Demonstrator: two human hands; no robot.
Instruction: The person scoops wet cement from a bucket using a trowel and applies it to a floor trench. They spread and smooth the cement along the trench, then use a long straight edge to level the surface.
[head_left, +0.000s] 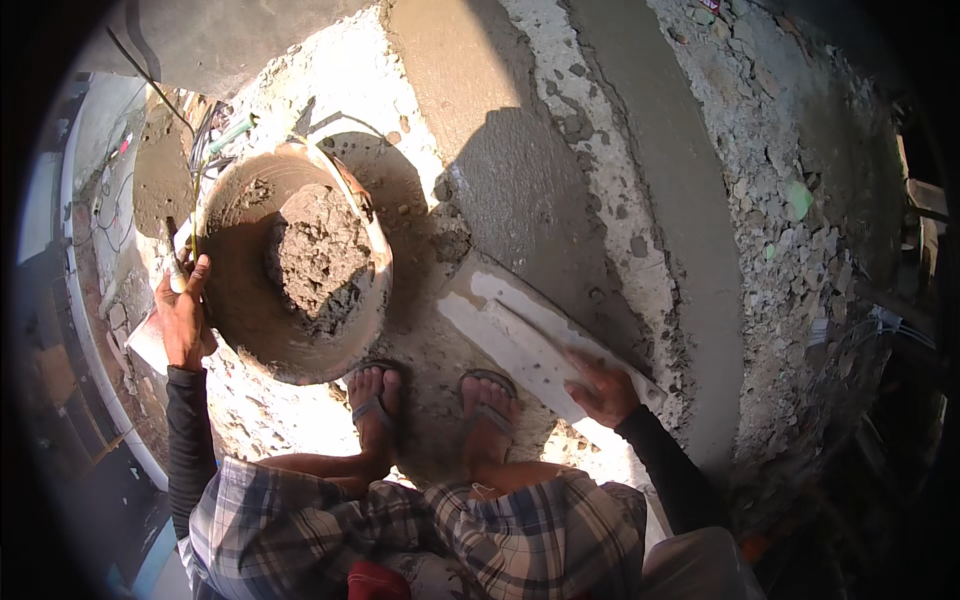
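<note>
My left hand (182, 318) is closed around a pale-handled tool (178, 277) at the left side of a mortar bucket (232, 340). A flat pale piece (150, 342) shows beside that wrist; I cannot tell whether it belongs to the tool. Inside the bucket sits a lumpy mound of wet grey mortar (318, 250). At the right, my right hand (602, 390) grips a long plastering float (515, 335) by the near right end of its raised handle. The float lies slanted, its far end beside a band of smoothed wet mortar (520, 190).
A second smooth grey strip (690, 200) runs along the right, with rubble (790, 230) beyond it. Cables (205, 130) lie behind the bucket at the left. My sandalled feet (375, 395) stand between bucket and float. Broken timber (928, 200) lines the far right.
</note>
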